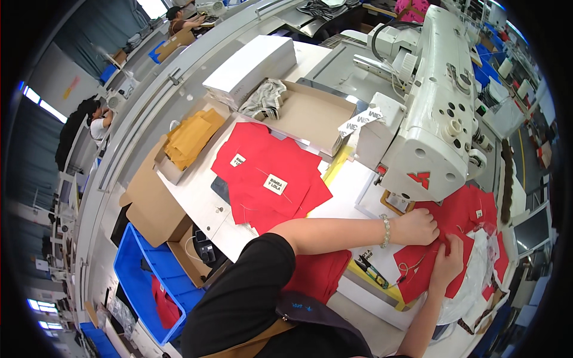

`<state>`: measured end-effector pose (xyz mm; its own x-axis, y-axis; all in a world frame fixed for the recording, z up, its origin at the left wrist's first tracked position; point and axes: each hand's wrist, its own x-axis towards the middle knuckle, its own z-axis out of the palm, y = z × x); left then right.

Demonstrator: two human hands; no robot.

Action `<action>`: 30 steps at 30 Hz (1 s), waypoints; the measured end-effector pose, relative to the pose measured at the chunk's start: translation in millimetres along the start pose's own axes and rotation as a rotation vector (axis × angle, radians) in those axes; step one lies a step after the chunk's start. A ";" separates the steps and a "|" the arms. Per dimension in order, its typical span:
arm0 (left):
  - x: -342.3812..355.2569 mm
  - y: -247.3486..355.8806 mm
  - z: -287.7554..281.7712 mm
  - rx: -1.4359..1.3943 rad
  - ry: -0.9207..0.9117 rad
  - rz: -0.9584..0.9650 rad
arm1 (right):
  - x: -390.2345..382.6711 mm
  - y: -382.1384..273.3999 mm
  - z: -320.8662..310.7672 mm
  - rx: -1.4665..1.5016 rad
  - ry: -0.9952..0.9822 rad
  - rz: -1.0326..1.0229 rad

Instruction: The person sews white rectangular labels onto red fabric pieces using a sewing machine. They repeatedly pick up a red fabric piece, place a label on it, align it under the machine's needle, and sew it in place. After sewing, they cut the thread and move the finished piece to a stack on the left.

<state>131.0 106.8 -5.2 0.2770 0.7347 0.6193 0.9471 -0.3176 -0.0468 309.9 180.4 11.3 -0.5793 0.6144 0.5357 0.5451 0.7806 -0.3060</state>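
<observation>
Both of my hands are close together at the right, over red fabric pieces (421, 262) below the sewing machine (427, 131). My left hand (416, 227), with a beaded bracelet at the wrist, has its fingers curled on the red fabric. Just below it, my right hand (447, 256) pinches an edge of the same fabric, its fingertips partly hidden. Thread snips (371, 271) lie left of my right hand, near a loose pale cord (412, 267). More red fabric (471, 206) spreads behind my hands, and crumpled clear plastic (471, 280) lies to their right.
Red pieces with white labels (280, 161) are stacked left of the machine. Beyond them stand a box of yellow-orange pieces (194, 140), an open cardboard tray (310, 110) and a white box (250, 65). A blue bin (149, 274) sits lower left. Other people work far left.
</observation>
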 end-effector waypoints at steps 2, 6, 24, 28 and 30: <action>-9.8 0.0 -3.9 0.011 -0.020 0.023 | -0.3 -1.6 -7.7 0.203 -0.133 0.223; -21.1 1.2 -27.1 -0.007 0.020 0.128 | -12.9 4.9 -16.6 0.436 -0.177 0.247; -67.3 -12.1 -51.0 -0.076 -0.208 0.140 | -35.0 -12.3 -29.3 0.289 -0.277 0.147; -69.0 -15.7 -45.1 -0.066 -0.128 0.153 | -39.9 -15.0 -30.7 0.197 -0.226 0.091; -69.3 -16.0 -41.2 -0.064 -0.101 0.159 | -43.4 -17.2 -32.9 0.179 -0.219 0.090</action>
<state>89.9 36.3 -15.0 0.4399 0.7280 0.5259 0.8789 -0.4692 -0.0856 345.6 136.6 19.2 -0.6608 0.6773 0.3235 0.4960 0.7175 -0.4890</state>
